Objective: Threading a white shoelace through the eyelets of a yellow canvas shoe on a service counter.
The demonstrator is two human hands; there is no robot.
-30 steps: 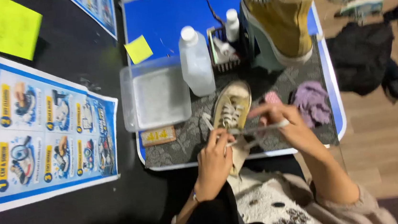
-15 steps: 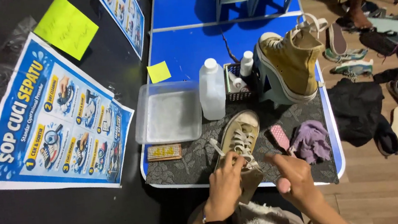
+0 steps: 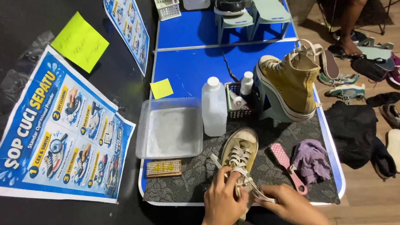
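Left hand point(image 3: 223, 201): fingers clamp the tan sneaker point(image 3: 239, 156) at 6 o'clock.
Right hand point(image 3: 290, 206): fingers pinch the white lace point(image 3: 258, 195).
Technique: steady shoe, pull lace evenly.

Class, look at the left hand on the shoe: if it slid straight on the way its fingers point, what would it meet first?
Probably the bottle: the left hand points up along the shoe towards it, though depth is hard to judge.

On the mat point(image 3: 191, 181), the sneaker point(image 3: 240, 155) lies between a brush point(image 3: 165, 168) on its left and a cloth point(image 3: 310, 160) on its right.
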